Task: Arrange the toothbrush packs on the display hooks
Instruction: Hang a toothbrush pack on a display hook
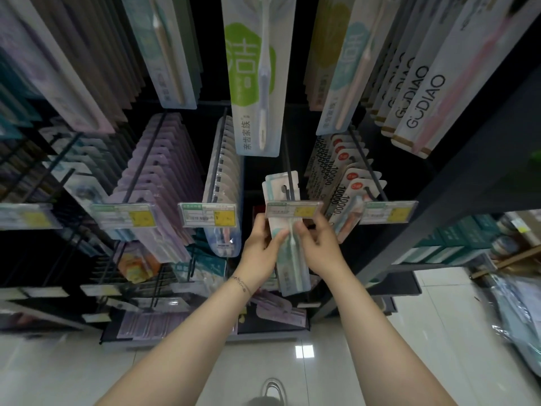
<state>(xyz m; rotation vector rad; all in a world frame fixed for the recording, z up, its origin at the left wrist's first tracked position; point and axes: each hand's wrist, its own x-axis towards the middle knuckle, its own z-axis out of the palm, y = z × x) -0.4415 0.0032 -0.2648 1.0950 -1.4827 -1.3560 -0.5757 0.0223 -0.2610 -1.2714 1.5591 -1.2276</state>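
Note:
Pale teal toothbrush packs (289,259) hang from a black display hook (290,183) just right of centre, their tops threaded on the rod behind a price tag (292,210). My left hand (265,247) grips the packs from the left, thumb across the front. From the right, my right hand (317,244) pinches the same packs, fingers on the front pack. Both hands sit just below the price tag. The lower ends of the packs stick out beneath my hands.
Neighbouring hooks carry full rows of purple packs (158,171), clear packs (224,171) and red-and-white packs (348,177). Larger packs (254,74) hang from the row above. A dark shelf upright (439,200) stands to the right. Glossy tiled floor (439,317) lies below.

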